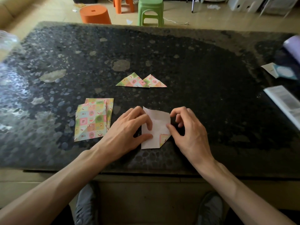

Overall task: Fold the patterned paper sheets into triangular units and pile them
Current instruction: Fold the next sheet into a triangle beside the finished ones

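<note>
- Your left hand [129,127] reaches in from the lower left, forearm slanting across the near edge of the table [194,70]; the wrist is low and the back of the hand faces up
- Its thumb and bent forefinger lie on top of the sheet [158,125], pressing the left part flat; they close round nothing, and the other fingers curve loosely behind
- Your right hand [186,127] comes in from the lower right, knuckles raised and fingers arched; thumb and forefinger pinch the sheet's right edge, and the remaining fingers are curled clear of the paper
- The sheet lies plain side up on the table between your hands, near the front edge; its lower right corner [164,138] is turned over, showing the pattern
- The stack of unfolded sheets [94,119] lies pattern up, just left of your left hand
- The two folded triangles [141,82] sit farther back at mid-table, side by side; the left one overlaps the right
- Beyond the table stand an orange stool [95,14] and a green stool [151,11]; an open booklet [282,101] lies at the right edge
</note>
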A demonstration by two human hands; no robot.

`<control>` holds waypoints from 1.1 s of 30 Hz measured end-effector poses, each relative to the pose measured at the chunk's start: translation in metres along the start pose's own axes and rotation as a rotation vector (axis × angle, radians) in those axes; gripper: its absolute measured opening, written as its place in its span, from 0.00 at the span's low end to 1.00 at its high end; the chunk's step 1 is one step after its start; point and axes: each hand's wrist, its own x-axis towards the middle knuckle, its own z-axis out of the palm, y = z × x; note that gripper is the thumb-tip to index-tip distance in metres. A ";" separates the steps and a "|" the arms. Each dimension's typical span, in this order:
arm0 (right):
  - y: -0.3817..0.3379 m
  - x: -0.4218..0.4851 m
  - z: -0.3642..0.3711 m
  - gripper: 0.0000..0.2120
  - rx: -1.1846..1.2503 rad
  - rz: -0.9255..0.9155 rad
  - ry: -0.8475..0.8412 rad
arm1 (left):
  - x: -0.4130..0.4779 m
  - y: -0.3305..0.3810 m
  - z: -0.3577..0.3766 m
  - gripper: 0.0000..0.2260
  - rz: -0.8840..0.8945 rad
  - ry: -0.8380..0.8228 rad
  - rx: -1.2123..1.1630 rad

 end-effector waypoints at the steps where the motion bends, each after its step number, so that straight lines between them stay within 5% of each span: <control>1: 0.001 0.001 0.000 0.12 -0.029 -0.029 0.008 | 0.000 -0.002 0.001 0.13 0.020 -0.022 0.016; 8: 0.008 0.003 0.001 0.11 -0.201 -0.252 0.031 | -0.003 -0.006 0.008 0.24 0.025 -0.123 0.146; 20: 0.019 0.014 -0.030 0.13 0.115 -0.231 -0.402 | -0.005 -0.002 0.002 0.24 0.033 -0.190 0.235; 26: 0.022 0.010 -0.026 0.15 0.072 -0.270 -0.394 | -0.003 -0.004 -0.003 0.26 0.029 -0.227 0.192; 31: 0.021 0.005 -0.023 0.14 0.008 -0.315 -0.342 | -0.002 -0.006 -0.012 0.41 0.031 -0.335 0.118; 33: 0.021 0.002 -0.020 0.13 -0.023 -0.356 -0.309 | -0.001 -0.006 -0.012 0.37 0.036 -0.316 0.112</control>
